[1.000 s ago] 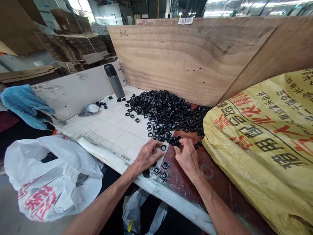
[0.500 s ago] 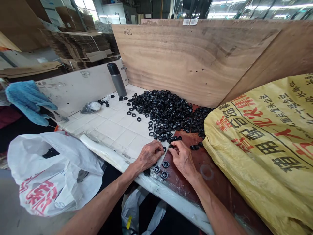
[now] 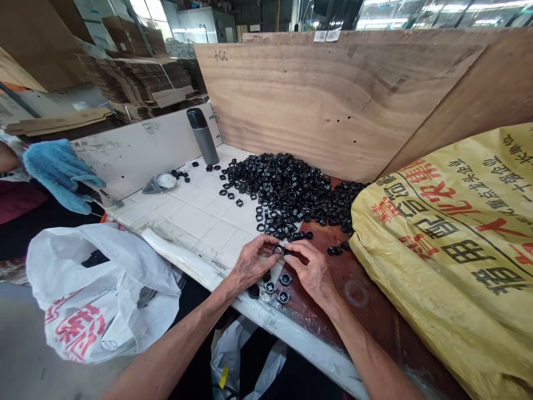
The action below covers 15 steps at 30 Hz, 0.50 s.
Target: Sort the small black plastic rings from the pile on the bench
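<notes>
Between the fingertips of my left hand (image 3: 255, 259) is a black ring (image 3: 278, 250), pinched and tilted so its opening shows. My right hand (image 3: 308, 263) pinches a small black part (image 3: 286, 251) right against the ring; its exact shape is mostly covered by my fingers. Just below my hands lie several round black caps (image 3: 283, 297) with cross-shaped grey centres, and a darker one (image 3: 254, 291) sits by the table edge. Beyond my fingertips spreads a large heap of black rings (image 3: 287, 183).
A yellow sack (image 3: 437, 239) covers the right side. Plywood boards (image 3: 333, 100) wall the back. On the left stand a grey flask (image 3: 202, 139), a small clear bag (image 3: 160, 183), a white plastic bag (image 3: 104, 289) and a blue glove (image 3: 62, 172). A person's arm shows at the far left.
My hands have come together, and the ring now shows between them against the right hand's part. The view has shifted slightly; the heap looks the same.
</notes>
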Each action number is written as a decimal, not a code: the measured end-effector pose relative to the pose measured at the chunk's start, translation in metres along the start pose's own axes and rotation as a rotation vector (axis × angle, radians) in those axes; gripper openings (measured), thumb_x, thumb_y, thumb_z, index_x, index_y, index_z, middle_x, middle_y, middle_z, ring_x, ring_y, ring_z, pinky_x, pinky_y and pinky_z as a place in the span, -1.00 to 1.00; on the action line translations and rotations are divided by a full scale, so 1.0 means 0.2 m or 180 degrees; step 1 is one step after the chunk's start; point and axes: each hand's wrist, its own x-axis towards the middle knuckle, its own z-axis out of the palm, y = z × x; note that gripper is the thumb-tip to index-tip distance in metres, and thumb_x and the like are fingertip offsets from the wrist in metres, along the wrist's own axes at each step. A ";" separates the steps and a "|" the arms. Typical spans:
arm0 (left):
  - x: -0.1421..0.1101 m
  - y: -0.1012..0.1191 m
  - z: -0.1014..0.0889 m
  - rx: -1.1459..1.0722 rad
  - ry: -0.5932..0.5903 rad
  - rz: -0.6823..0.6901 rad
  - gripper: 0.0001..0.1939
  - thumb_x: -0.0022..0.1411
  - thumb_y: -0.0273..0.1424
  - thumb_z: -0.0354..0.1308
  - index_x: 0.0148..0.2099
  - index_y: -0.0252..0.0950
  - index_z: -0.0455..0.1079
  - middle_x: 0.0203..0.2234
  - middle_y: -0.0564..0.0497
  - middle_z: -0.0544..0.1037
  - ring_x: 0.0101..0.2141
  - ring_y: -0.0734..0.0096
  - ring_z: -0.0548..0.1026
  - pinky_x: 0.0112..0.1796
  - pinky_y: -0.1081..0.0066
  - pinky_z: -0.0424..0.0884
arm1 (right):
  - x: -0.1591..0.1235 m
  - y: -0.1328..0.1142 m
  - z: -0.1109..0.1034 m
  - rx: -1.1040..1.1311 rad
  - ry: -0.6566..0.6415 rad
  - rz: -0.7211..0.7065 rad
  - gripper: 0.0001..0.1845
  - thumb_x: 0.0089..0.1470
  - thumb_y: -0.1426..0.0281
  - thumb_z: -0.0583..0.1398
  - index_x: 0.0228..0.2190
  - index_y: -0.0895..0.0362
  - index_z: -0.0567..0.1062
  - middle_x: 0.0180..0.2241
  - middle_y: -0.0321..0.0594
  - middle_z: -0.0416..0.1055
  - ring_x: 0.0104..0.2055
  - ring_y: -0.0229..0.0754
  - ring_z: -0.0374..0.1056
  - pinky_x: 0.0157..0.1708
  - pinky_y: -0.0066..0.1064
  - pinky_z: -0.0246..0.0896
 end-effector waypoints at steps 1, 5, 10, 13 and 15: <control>0.00 0.00 0.00 0.0029 0.0007 0.0018 -0.71 0.16 -0.43 0.25 -0.05 -0.27 0.38 -0.24 -0.01 0.58 -0.26 0.39 0.57 -0.16 0.36 0.50 | 0.00 -0.01 0.00 0.0002 0.0068 -0.0052 -0.83 0.09 0.44 0.23 -0.24 0.08 0.58 -0.19 -0.18 0.52 -0.12 -0.12 0.45 -0.08 -0.30 0.35; -0.01 0.00 0.00 0.0105 -0.0003 0.0039 -0.69 0.13 -0.46 0.28 -0.06 -0.26 0.38 -0.25 0.01 0.57 -0.26 0.41 0.56 -0.14 0.37 0.49 | -0.01 -0.02 0.00 -0.0089 0.0232 -0.0106 -0.82 0.12 0.43 0.25 -0.19 0.08 0.54 -0.22 -0.20 0.52 -0.19 -0.14 0.45 -0.16 -0.34 0.37; -0.01 0.02 0.00 -0.0673 -0.0031 -0.0212 -0.68 0.12 -0.44 0.30 -0.08 -0.26 0.32 -0.19 0.01 0.52 -0.22 0.44 0.55 -0.13 0.41 0.49 | -0.02 -0.01 0.00 -0.0338 -0.0113 -0.0410 -0.83 0.20 0.46 0.18 -0.21 0.09 0.58 -0.23 -0.17 0.49 -0.15 -0.14 0.44 -0.11 -0.33 0.33; -0.01 0.03 0.00 -0.0899 -0.0167 -0.0305 -0.70 0.14 -0.41 0.31 -0.09 -0.28 0.35 -0.21 0.00 0.53 -0.28 0.47 0.54 -0.19 0.43 0.49 | -0.02 -0.02 0.00 -0.0312 -0.0117 -0.0452 -0.76 0.23 0.46 0.14 -0.16 0.09 0.60 -0.22 -0.15 0.47 -0.16 -0.15 0.44 -0.13 -0.34 0.35; -0.01 0.04 0.00 -0.0874 -0.0225 -0.0196 -0.73 0.16 -0.39 0.31 -0.10 -0.30 0.39 -0.22 -0.01 0.53 -0.27 0.45 0.54 -0.17 0.42 0.49 | -0.02 -0.03 0.00 -0.0310 -0.0139 -0.0487 -0.73 0.24 0.46 0.11 -0.12 0.09 0.59 -0.20 -0.14 0.47 -0.13 -0.15 0.43 -0.11 -0.34 0.36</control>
